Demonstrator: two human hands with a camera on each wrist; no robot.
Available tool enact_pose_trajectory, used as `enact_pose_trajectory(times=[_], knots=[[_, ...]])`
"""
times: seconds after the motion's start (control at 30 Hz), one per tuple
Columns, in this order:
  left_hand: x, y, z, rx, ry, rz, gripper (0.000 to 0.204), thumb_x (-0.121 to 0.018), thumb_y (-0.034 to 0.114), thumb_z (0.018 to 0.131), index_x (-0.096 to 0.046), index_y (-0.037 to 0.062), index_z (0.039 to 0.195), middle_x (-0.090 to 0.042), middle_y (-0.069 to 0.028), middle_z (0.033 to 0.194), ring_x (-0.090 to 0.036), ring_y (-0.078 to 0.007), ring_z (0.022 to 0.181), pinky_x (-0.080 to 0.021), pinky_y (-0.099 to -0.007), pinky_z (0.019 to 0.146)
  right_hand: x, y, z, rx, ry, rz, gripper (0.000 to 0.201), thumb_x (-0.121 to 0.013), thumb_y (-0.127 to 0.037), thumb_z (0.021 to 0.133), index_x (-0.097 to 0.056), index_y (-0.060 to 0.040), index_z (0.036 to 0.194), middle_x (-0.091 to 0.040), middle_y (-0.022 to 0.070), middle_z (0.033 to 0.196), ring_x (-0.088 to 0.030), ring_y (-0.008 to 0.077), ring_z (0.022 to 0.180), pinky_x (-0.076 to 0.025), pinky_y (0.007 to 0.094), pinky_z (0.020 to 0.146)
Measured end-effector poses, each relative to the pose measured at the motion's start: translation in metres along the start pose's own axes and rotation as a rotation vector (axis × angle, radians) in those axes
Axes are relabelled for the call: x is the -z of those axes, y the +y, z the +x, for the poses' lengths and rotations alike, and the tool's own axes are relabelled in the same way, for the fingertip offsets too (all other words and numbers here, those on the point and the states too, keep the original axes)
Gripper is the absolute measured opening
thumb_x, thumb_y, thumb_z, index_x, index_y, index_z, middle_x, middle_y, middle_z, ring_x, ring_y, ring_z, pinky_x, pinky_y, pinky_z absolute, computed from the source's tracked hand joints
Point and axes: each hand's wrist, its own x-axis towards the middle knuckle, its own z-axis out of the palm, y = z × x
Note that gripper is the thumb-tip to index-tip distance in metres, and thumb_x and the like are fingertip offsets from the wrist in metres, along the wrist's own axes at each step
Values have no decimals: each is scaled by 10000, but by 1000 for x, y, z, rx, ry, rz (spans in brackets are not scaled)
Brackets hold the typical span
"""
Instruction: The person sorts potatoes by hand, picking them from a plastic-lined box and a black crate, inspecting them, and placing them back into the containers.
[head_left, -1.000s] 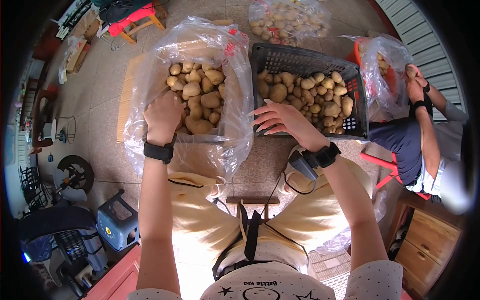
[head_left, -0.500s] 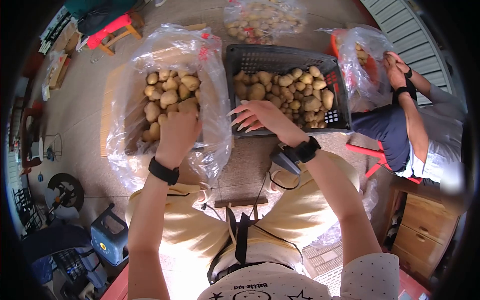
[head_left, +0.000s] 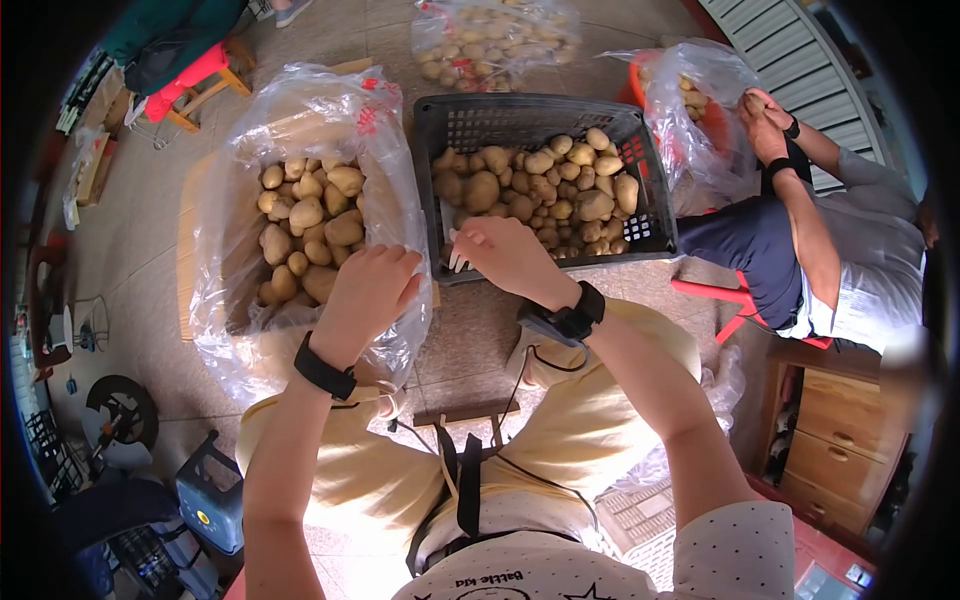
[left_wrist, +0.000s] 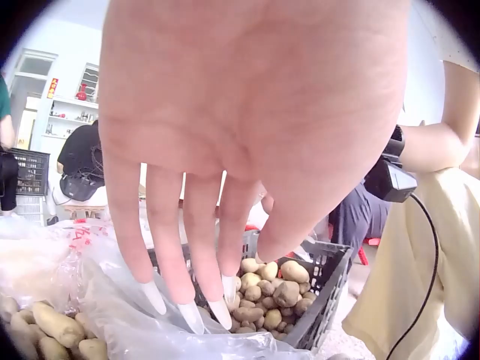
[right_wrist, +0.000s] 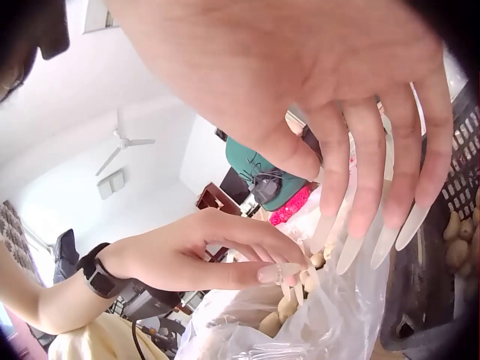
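Observation:
My left hand (head_left: 372, 300) is over the right side of the plastic bag (head_left: 222, 250) that lines a cardboard box. Its fingers point down, nearly straight, with no potato against the palm in the left wrist view. Potatoes (head_left: 305, 212) lie heaped in that bag. My right hand (head_left: 510, 258) hovers at the front left corner of a black plastic crate (head_left: 540, 106), fingers long and relaxed, holding nothing. More potatoes (head_left: 592, 206) of mixed sizes fill the crate's floor. Both hands have long pale nails and black wrist straps, and they are close together in the right wrist view.
Behind the crate lies a clear bag of potatoes (head_left: 490, 45). At the right, another person (head_left: 850, 220) sits by an orange tub (head_left: 715, 125) draped in plastic. A blue stool (head_left: 212, 495) stands at my left, a wooden cabinet (head_left: 840, 450) at my right.
My left hand has gone from over the potatoes in the box to the bag's right side, nearer my right hand. My right hand stays by the crate's corner. The head view has shifted.

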Motion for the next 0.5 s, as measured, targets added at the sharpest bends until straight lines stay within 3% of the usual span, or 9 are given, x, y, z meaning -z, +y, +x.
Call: enact_pose_trajectory(times=[0.03, 0.17, 0.23, 0.27, 0.3, 0.37, 0.4, 0.47, 0.5], knots=[[-1, 2, 0, -2, -1, -11, 182, -579, 178, 850, -609, 50, 977, -605, -75, 845, -587, -255, 826, -480, -382, 724, 2, 0, -1, -3, -11, -12, 302, -519, -277, 899, -652, -9, 860, -684, 121, 793, -666, 247, 759, -503, 320, 687], [-3, 4, 1, 5, -35, -19, 180, -576, 170, 847, -609, 44, 971, -602, -77, 836, -585, -258, 826, -479, -384, 728, 15, 3, 3, 35, 20, -87, 288, -545, -294, 883, -659, -30, 869, -682, 125, 787, -668, 261, 746, -512, 338, 676], [1, 5, 3, -1, -33, -31, 179, -575, 165, 845, -608, 42, 972, -603, -79, 838, -584, -260, 827, -478, -385, 733, 25, 16, 14, -41, 111, -347, 260, -561, -299, 860, -670, -63, 878, -679, 124, 788, -666, 290, 740, -523, 379, 668], [3, 6, 4, -7, -32, -42, 179, -573, 160, 843, -606, 40, 973, -604, -81, 840, -584, -262, 829, -478, -386, 737, 32, 32, 22, -75, 138, -496, 235, -549, -287, 846, -674, -91, 883, -679, 120, 793, -662, 315, 736, -527, 419, 661], [4, 7, 4, -9, -25, -47, 179, -573, 160, 843, -606, 40, 973, -604, -81, 840, -584, -262, 829, -478, -386, 737, 39, 52, 32, -71, 206, -601, 241, -546, -273, 823, -675, -72, 791, -662, 147, 724, -653, 350, 690, -530, 442, 645], [4, 6, 4, 4, -21, -47, 179, -572, 153, 839, -603, 39, 972, -601, -86, 835, -582, -265, 829, -475, -386, 742, 64, 86, 39, -163, 179, -661, 269, -521, -272, 824, -663, -46, 859, -664, 192, 817, -655, 357, 799, -529, 464, 702], [2, 7, 5, 12, -10, -55, 179, -572, 153, 839, -603, 39, 972, -601, -86, 835, -582, -265, 829, -475, -386, 742, 70, 125, 44, -204, 241, -695, 259, -523, -265, 823, -660, -50, 873, -666, 196, 835, -649, 368, 829, -525, 466, 720], [-2, 4, 2, 4, -10, -57, 173, -578, 153, 837, -604, 39, 964, -595, -90, 842, -579, -265, 835, -474, -384, 739, 95, 153, 45, -265, 165, -714, 254, -534, -251, 823, -641, -56, 946, -667, 205, 877, -645, 375, 874, -520, 462, 747], [-3, 4, -1, 25, -8, -56, 173, -578, 153, 837, -604, 39, 964, -595, -90, 842, -579, -265, 835, -474, -384, 739, 100, 198, 52, -245, 194, -776, 269, -552, -254, 817, -622, -77, 1007, -668, 201, 901, -641, 378, 894, -513, 462, 768]])
